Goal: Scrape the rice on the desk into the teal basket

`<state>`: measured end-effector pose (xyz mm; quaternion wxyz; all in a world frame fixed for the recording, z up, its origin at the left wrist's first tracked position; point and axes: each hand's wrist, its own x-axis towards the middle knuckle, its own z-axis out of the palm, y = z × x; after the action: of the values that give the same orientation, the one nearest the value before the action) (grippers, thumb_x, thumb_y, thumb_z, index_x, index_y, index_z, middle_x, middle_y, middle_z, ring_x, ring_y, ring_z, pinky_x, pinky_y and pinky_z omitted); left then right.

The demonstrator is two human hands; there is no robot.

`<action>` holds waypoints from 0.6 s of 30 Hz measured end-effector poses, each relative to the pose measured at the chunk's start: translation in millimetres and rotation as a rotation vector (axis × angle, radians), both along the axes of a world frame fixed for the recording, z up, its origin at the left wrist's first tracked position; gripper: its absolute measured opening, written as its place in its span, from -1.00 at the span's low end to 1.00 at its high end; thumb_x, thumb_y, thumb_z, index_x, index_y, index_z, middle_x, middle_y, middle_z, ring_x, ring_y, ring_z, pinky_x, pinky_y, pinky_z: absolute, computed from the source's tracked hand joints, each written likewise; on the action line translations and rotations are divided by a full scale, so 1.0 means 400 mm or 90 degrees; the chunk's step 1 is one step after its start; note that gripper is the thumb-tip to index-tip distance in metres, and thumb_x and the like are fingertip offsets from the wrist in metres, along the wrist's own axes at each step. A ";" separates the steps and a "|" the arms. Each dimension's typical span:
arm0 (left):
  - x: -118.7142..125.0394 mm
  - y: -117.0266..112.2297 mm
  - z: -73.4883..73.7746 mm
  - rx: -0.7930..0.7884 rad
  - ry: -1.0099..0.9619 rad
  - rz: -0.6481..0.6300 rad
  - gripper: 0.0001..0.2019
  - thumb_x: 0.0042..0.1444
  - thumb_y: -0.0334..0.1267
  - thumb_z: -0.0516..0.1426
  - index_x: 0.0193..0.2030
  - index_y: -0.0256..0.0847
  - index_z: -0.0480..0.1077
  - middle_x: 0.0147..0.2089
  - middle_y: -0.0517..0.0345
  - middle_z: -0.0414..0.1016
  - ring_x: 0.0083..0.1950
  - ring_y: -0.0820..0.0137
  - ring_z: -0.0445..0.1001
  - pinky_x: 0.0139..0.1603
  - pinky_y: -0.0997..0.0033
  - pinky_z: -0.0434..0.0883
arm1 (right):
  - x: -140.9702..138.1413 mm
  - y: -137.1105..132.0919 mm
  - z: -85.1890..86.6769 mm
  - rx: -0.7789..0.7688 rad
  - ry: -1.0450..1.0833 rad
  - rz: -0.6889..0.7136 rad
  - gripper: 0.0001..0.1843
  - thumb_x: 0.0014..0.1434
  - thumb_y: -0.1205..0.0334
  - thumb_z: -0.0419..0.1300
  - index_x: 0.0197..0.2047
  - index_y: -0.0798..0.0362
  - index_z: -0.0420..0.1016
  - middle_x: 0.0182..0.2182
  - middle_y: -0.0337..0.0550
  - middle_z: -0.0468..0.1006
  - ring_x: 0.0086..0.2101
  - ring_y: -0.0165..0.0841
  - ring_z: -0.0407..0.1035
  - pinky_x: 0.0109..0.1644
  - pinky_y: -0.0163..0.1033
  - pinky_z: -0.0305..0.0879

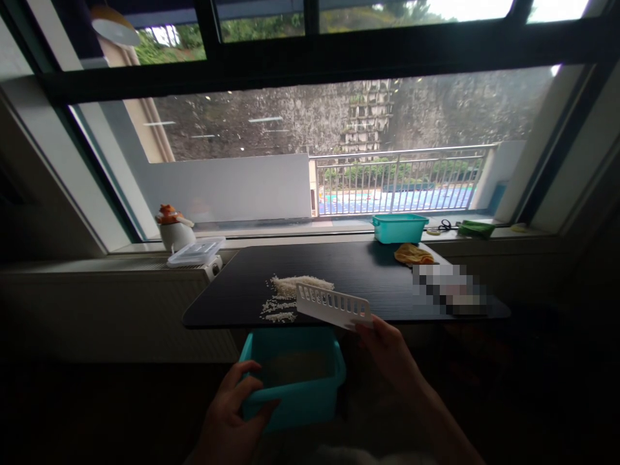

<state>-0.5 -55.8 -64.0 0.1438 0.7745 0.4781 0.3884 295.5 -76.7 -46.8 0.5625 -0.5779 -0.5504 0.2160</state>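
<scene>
My left hand (239, 407) grips the near left side of a teal plastic bin (310, 403), held just below the front edge of the dark table (368, 265). Something pale lies in the bin's shadowy bottom; it is too dark to name. Between the thumb and fingers of my right hand (385, 342) is the right end of a white slotted plastic board (334, 307), tilted above the table's front edge. White grains that look like rice (300, 284) lie heaped behind the board, with thinner streaks of them to its left. The board hides part of the heap.
A second teal bin (400, 229) stands at the back by the window. Near it are a yellow cloth (413, 254), scissors (444, 225) and a green cloth-like item (475, 228). A clear plastic lid (197, 251) and a white pot (177, 236) sit at the left. One area on the right is blurred out.
</scene>
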 end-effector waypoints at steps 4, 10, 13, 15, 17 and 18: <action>0.004 0.003 0.003 0.016 0.001 0.005 -0.81 -0.09 -0.08 0.23 -0.53 -0.14 0.46 -0.11 0.06 0.43 -0.22 0.28 0.53 -0.38 0.50 0.50 | -0.006 -0.008 0.014 -0.033 0.019 0.052 -0.72 0.19 0.11 0.09 -0.11 -0.01 0.52 -0.20 -0.11 0.59 -0.25 -0.20 0.46 -0.36 -0.25 0.45; 0.003 -0.002 0.009 0.003 -0.003 0.008 -0.81 -0.10 -0.08 0.23 -0.53 -0.14 0.46 -0.12 0.07 0.44 -0.22 0.29 0.52 -0.39 0.51 0.49 | 0.001 0.009 0.004 -0.017 0.032 0.027 -0.72 0.19 0.08 0.08 -0.10 -0.01 0.48 -0.23 -0.12 0.57 -0.27 -0.24 0.44 -0.33 -0.23 0.44; 0.001 0.000 0.009 -0.003 -0.006 0.012 -0.80 -0.10 -0.07 0.23 -0.54 -0.14 0.46 -0.12 0.07 0.43 -0.23 0.28 0.52 -0.34 0.47 0.51 | 0.000 0.025 -0.004 -0.011 0.028 0.002 -0.71 0.18 0.08 0.09 -0.11 0.02 0.47 -0.25 -0.10 0.58 -0.29 -0.23 0.44 -0.33 -0.22 0.43; 0.000 0.002 0.008 -0.002 -0.008 0.013 -0.79 -0.11 -0.06 0.23 -0.54 -0.14 0.46 -0.12 0.07 0.43 -0.24 0.28 0.52 -0.37 0.48 0.50 | -0.005 0.029 -0.003 -0.010 0.034 0.009 -0.70 0.18 0.08 0.09 -0.11 0.04 0.47 -0.25 -0.09 0.58 -0.29 -0.23 0.45 -0.33 -0.22 0.43; 0.000 0.004 0.007 -0.004 -0.015 0.013 -0.79 -0.11 -0.05 0.23 -0.54 -0.15 0.46 -0.12 0.06 0.43 -0.24 0.28 0.52 -0.47 0.53 0.47 | -0.011 0.027 0.003 -0.008 0.039 0.017 -0.70 0.19 0.07 0.09 -0.11 0.04 0.47 -0.25 -0.09 0.58 -0.29 -0.23 0.45 -0.33 -0.22 0.44; -0.001 0.004 0.006 -0.009 -0.019 0.012 -0.78 -0.10 -0.05 0.23 -0.53 -0.15 0.46 -0.11 0.06 0.42 -0.23 0.29 0.52 -0.51 0.55 0.45 | -0.013 0.024 0.006 -0.008 0.040 0.024 -0.70 0.19 0.07 0.09 -0.11 0.04 0.47 -0.25 -0.10 0.58 -0.29 -0.23 0.45 -0.33 -0.23 0.44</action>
<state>-1.0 -54.2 -61.4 0.1523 0.7631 0.4860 0.3978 290.2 -67.0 -44.3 0.5714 -0.5641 -0.5419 0.2482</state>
